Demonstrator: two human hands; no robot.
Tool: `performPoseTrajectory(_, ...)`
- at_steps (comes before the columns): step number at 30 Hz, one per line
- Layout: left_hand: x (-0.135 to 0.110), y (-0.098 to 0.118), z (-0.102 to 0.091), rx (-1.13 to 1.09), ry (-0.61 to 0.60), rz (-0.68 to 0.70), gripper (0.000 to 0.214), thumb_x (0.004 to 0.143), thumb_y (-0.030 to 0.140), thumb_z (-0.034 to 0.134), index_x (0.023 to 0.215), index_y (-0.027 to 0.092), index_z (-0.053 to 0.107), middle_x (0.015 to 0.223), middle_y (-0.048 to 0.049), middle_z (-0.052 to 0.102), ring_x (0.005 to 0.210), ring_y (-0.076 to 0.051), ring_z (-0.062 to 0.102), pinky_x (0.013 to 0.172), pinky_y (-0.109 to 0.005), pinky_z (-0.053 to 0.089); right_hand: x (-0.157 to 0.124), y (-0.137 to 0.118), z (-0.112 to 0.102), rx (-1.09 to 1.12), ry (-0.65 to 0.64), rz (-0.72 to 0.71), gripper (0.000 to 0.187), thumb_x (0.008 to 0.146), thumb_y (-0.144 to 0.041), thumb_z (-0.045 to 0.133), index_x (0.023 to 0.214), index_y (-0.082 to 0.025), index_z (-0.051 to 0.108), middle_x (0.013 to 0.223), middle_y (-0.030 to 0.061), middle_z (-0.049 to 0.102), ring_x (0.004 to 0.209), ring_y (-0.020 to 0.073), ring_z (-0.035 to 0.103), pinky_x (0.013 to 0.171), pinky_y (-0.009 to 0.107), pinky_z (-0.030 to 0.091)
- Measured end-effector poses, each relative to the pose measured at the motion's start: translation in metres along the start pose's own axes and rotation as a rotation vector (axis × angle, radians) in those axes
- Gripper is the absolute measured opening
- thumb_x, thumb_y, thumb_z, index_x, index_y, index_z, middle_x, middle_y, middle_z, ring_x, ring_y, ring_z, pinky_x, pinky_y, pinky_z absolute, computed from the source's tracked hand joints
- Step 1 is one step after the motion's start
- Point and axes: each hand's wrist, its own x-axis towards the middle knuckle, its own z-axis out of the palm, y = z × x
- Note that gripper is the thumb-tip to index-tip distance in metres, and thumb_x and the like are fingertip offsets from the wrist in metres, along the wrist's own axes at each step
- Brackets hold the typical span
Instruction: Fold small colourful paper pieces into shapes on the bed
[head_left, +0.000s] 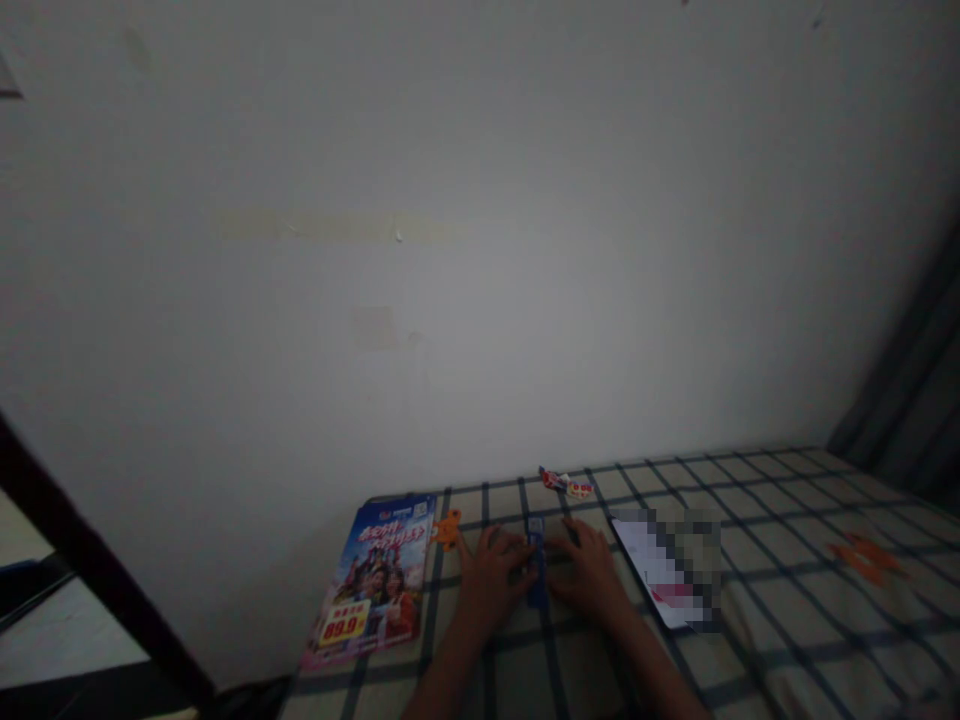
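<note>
Both my hands rest low in the view on a checked bedsheet (765, 560). Between them lies a narrow blue folded strip of paper (535, 572), standing lengthwise away from me. My left hand (491, 575) presses on the strip's left side with curled fingers. Pinching its right edge is my right hand (589, 570), fingers pressed together. Most of the strip's middle is covered by my fingers.
A colourful flyer (375, 580) lies left of my hands near the bed's edge. An orange paper shape (448, 528) sits beside it. A small red and white wrapper (568, 485) lies by the wall. A blurred sheet (664, 565) lies right. The white wall (480, 250) is close ahead.
</note>
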Motion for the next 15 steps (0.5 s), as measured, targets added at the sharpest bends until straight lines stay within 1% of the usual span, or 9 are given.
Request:
performPoseTrajectory(7, -0.0002, -0.0026, 0.0016, -0.016, 0.005, 0.006, 0.033, 0.090, 0.058, 0.057, 0.122, 0.052, 0.064, 0.130, 0.0036, 0.065, 0.132, -0.034, 0.041, 0.111, -0.077, -0.002, -0.0057, 0.0017, -0.0002, 0.013, -0.079, 0.006, 0.060, 0.068, -0.037, 0.075, 0.126, -0.038, 0.063, 0.150, 0.0081, 0.044, 0.142, 0.0330, 0.035, 0.118, 0.057, 0.020)
performPoseTrajectory(12, 0.0007, -0.0045, 0.0031, -0.003, -0.006, 0.014, 0.033, 0.090, 0.056, 0.059, 0.121, 0.049, 0.066, 0.130, 0.0020, 0.064, 0.133, -0.034, 0.039, 0.114, -0.072, 0.002, -0.0070, 0.0032, -0.0016, 0.015, -0.111, -0.011, 0.069, 0.062, -0.040, 0.079, 0.129, -0.036, 0.061, 0.152, 0.0086, 0.041, 0.144, 0.0342, 0.031, 0.119, 0.058, 0.018)
performPoseTrajectory(15, 0.0006, -0.0045, 0.0026, 0.009, -0.005, 0.004, 0.032, 0.089, 0.056, 0.059, 0.121, 0.051, 0.065, 0.131, 0.0038, 0.064, 0.133, -0.034, 0.040, 0.114, -0.073, 0.003, -0.0077, 0.0033, -0.0033, 0.017, -0.127, -0.022, 0.072, 0.061, -0.044, 0.080, 0.130, -0.036, 0.060, 0.154, 0.0096, 0.040, 0.145, 0.0346, 0.031, 0.118, 0.059, 0.016)
